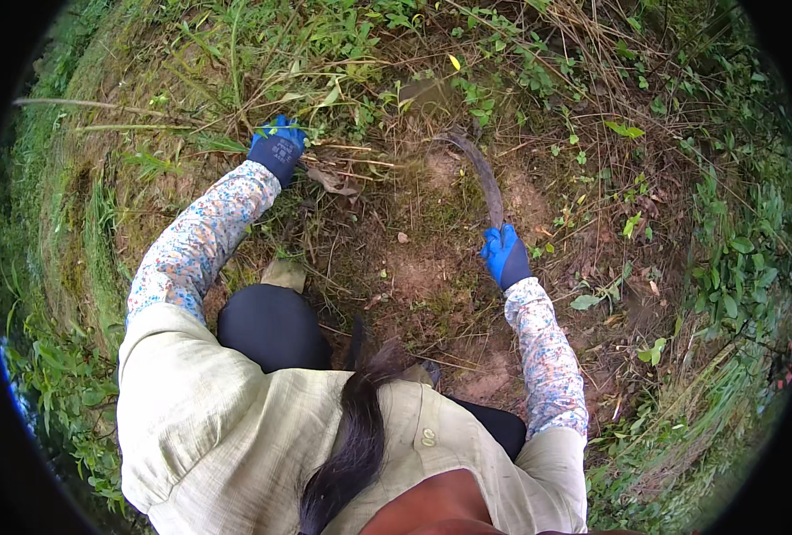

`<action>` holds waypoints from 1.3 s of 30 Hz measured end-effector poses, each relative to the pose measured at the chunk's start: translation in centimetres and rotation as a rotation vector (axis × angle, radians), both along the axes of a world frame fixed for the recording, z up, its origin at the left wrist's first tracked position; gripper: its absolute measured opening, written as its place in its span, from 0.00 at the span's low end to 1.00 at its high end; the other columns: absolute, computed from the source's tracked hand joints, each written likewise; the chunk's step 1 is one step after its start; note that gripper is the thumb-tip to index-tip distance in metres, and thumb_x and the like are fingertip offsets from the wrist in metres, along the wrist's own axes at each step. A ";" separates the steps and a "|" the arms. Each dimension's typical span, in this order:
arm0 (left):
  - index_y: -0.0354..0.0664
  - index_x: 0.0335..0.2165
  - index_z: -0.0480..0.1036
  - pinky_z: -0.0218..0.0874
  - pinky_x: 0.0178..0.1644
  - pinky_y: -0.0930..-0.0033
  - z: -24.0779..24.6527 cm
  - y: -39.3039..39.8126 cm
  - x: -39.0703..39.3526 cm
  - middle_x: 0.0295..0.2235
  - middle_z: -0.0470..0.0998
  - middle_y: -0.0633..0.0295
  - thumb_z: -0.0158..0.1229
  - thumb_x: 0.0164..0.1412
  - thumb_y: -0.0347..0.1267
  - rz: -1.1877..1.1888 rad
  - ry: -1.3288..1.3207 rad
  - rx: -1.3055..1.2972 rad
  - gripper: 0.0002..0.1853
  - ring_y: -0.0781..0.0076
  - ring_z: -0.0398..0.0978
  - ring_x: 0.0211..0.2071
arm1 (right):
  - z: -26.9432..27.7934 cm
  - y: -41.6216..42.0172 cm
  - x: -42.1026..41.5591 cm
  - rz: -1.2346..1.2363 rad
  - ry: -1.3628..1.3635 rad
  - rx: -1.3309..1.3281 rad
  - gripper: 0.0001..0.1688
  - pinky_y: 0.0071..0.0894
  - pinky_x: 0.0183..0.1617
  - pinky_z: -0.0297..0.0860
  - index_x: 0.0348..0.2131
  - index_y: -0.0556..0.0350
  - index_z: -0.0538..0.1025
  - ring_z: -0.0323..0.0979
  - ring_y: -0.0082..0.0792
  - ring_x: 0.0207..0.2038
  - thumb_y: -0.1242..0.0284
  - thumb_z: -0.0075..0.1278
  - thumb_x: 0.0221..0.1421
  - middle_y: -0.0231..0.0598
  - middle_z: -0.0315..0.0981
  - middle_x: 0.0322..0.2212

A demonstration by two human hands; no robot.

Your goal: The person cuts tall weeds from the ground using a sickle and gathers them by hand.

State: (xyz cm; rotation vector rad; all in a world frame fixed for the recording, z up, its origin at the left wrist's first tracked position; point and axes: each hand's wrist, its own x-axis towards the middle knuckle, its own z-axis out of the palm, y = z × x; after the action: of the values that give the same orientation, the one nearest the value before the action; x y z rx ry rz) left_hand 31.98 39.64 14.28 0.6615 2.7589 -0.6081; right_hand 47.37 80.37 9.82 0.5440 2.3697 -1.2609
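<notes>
My left hand, in a blue coated work glove, is closed around a bunch of long weed stems at the upper left; its fingertips are partly hidden. Cut or dry stalks stick out to the right of it beside a brown dead leaf. In my right hand, gloved the same way, is a sickle, its handle hidden by the fingers. The curved, dull metal sickle blade points up and bends left, close over bare reddish soil.
Low green weeds grow across the top. Dry brown stems lie tangled at the upper right, and leafy plants stand along the right side. My dark-clad knee is near the ground at the lower left.
</notes>
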 end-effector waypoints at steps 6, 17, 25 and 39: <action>0.35 0.43 0.67 0.63 0.46 0.59 -3.8 1.8 0.0 0.43 0.68 0.54 0.47 0.54 0.32 -0.485 -0.226 0.183 0.18 0.60 0.66 0.45 | -3.4 -5.9 -7.6 -0.434 -0.203 -0.351 0.12 0.27 0.13 0.53 0.32 0.54 0.65 0.55 0.25 0.11 0.65 0.37 0.58 0.34 0.62 0.13; 0.51 0.58 0.46 0.53 0.57 0.60 -11.3 13.8 -13.0 0.59 0.50 0.56 0.49 0.54 0.31 -0.749 -0.173 0.334 0.34 0.57 0.48 0.59 | -8.2 -14.0 -8.0 -0.117 -0.153 0.415 0.27 0.51 0.35 0.65 0.42 0.64 0.68 0.70 0.58 0.32 0.57 0.35 0.57 0.63 0.70 0.27; 0.48 0.31 0.78 0.66 0.32 0.60 -8.1 12.1 -10.7 0.30 0.77 0.64 0.53 0.51 0.33 -0.592 -0.471 0.026 0.10 0.62 0.75 0.32 | -7.2 -18.5 2.7 -0.319 -0.161 0.072 0.21 0.47 0.32 0.65 0.32 0.64 0.70 0.70 0.57 0.29 0.61 0.37 0.57 0.59 0.71 0.25; 0.37 0.29 0.72 0.67 0.30 0.60 -1.1 1.1 -3.3 0.26 0.74 0.53 0.57 0.42 0.28 -0.203 -0.429 0.366 0.11 0.58 0.74 0.30 | -3.2 -13.1 -2.7 -0.982 0.114 -0.491 0.11 0.27 0.10 0.50 0.33 0.53 0.65 0.53 0.26 0.10 0.65 0.36 0.58 0.31 0.57 0.12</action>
State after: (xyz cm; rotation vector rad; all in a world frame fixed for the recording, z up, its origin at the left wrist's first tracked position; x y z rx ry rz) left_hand 28.73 40.72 13.20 1.0227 2.4244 0.0190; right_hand 44.69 67.30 6.58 1.5802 1.7316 -2.2115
